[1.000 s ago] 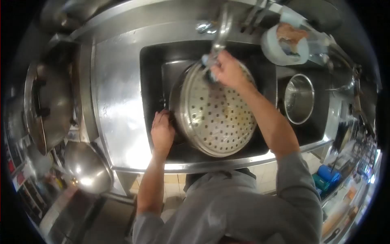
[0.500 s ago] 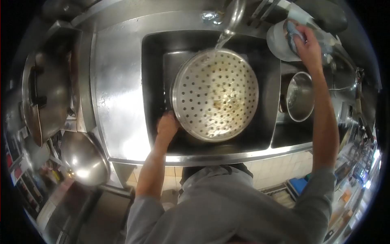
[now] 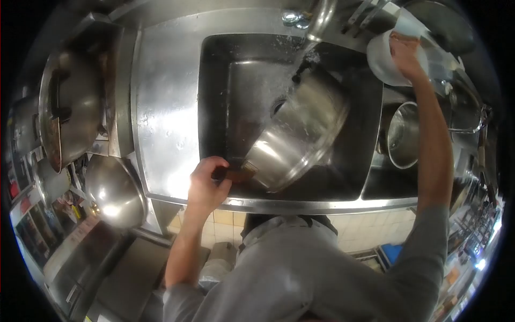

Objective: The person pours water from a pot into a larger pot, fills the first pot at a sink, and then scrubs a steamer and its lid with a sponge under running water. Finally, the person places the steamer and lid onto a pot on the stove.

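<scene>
The metal steamer pot (image 3: 303, 131) is tipped on its side in the sink (image 3: 244, 80), showing its smooth outer wall; its perforated bottom is turned from view. At its lower left, my left hand (image 3: 209, 182) is closed around the pot's brownish handle (image 3: 241, 174). Water from the tap (image 3: 323, 21) falls beside the pot's upper end and splashes. My right hand (image 3: 406, 56) reaches down into a whitish plastic tub (image 3: 382, 59) at the back right. Its fingers look curled, but the tub hides what they hold.
A second basin to the right holds a metal pot (image 3: 403, 134). Steel counter (image 3: 163, 118) runs along the left of the sink. A large wok (image 3: 75, 112) and a metal bowl (image 3: 115, 190) are farther left. Knives (image 3: 370, 19) stand behind the sink.
The steamer pot has tipped from its perforated face showing to its side wall showing. My left hand has shifted down-left. My right hand, with a grey-blue scrubbing cloth earlier, has sunk into the tub.
</scene>
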Available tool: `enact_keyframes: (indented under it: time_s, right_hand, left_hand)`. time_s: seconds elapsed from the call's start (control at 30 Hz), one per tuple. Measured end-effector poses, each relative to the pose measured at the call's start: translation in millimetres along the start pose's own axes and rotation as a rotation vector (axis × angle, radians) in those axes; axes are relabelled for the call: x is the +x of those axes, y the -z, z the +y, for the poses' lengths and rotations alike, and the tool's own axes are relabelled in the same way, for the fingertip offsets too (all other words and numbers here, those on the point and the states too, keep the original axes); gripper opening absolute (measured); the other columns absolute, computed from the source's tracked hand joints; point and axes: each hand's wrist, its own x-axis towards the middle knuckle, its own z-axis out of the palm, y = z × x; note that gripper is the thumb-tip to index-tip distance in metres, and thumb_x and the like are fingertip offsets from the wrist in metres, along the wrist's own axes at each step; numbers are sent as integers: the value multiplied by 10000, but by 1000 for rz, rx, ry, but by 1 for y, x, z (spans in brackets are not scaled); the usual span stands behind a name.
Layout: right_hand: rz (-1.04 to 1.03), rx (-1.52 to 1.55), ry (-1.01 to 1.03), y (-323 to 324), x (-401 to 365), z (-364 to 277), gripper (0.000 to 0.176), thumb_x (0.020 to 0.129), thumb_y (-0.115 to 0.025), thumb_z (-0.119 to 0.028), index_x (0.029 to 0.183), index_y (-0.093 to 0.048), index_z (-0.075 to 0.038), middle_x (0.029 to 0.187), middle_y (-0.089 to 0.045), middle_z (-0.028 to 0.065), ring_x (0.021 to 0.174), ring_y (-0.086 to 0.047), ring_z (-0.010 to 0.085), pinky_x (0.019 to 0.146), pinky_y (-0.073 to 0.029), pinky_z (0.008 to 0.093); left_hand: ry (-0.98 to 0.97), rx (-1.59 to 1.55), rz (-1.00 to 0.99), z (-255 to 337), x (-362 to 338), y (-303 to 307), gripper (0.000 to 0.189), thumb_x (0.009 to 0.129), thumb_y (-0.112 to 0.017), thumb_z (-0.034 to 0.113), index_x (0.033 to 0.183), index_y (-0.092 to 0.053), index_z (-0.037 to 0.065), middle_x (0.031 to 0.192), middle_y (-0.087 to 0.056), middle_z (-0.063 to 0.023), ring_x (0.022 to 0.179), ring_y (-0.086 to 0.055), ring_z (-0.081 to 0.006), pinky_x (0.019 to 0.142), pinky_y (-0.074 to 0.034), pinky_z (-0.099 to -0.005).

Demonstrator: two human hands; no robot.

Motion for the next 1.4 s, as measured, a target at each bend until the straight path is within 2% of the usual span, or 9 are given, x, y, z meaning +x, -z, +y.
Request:
enact_keyframes:
  time_s: [0.07,0.23,0.47,0.53,0.77,0.97,1.17,1.3,1.4]
  right_hand:
    - [153,25,93,-9,-2,13,333,873,-642,-260,1122,-652,-39,1053,-696,190,1061,-638,389,892,-487,419]
    - [311,252,-26,52,-41,-6,326,889,-646,-206,1188,-638,-76,1091,-696,167,1017,-659,323,877,-507,395]
    - [571,785,-52,93,-102,-78,250,941,-641,-136,1186,-632,-87,1095,-675,29,982,-610,108,889,-490,286]
    - [416,922,-180,79,-112,-148,274,895,-679,-67,1168,-649,-74,1090,-648,9,1032,-600,131,904,-496,305]
    - [245,715,479,46,-151,-314,370,728,-722,-115,1084,-624,-136,1137,-618,106,1053,-577,335,955,-482,425]
    - [93,848,-77,-14,-64,-239,355,809,-609,-95,1155,-584,-22,1124,-608,222,1065,-565,428,959,-469,471]
    - [312,679,238,29,-119,-313,376,795,-626,-143,1158,-603,-49,1170,-598,221,1100,-543,420,962,-438,487]
    - [86,792,-89,-8,-65,-250,412,911,-540,-74,1309,-560,27,1330,-585,204,1257,-534,375,1120,-371,429]
    - [331,696,219,-6,-94,-290,429,898,-528,-75,1317,-518,19,1267,-562,238,1205,-508,423,1072,-377,498]
  left_hand:
    - [13,-83,58,6,4,2,189,752,-746,19,927,-682,51,966,-700,-168,842,-707,-256,694,-559,-335]
    - [-2,-109,194,-40,16,-6,224,862,-798,146,799,-634,9,627,-618,-88,577,-551,-148,557,-455,-308]
    - [178,-310,150,-23,-16,0,200,895,-759,122,803,-643,-13,658,-660,-81,650,-581,-99,579,-474,-301]
    - [172,-294,46,-9,-23,6,30,848,-627,-82,863,-636,-58,836,-723,-96,773,-672,-127,681,-543,-276]
    - [144,-194,29,15,-19,7,82,810,-630,-78,886,-643,-51,886,-752,-136,787,-685,-136,716,-539,-282]
    - [175,-146,25,-4,-28,10,116,872,-708,94,844,-649,-3,764,-703,-178,685,-706,-257,624,-521,-341]
    - [119,-207,34,-8,-23,12,36,831,-628,-9,858,-642,-29,761,-699,-145,726,-654,-156,680,-511,-310]
    - [114,-153,-19,-29,-29,4,190,770,-657,24,956,-695,9,910,-732,-169,875,-730,-276,784,-561,-359]
    - [156,-155,4,-25,-29,15,254,742,-661,79,988,-705,35,910,-719,-189,864,-712,-349,765,-559,-394]
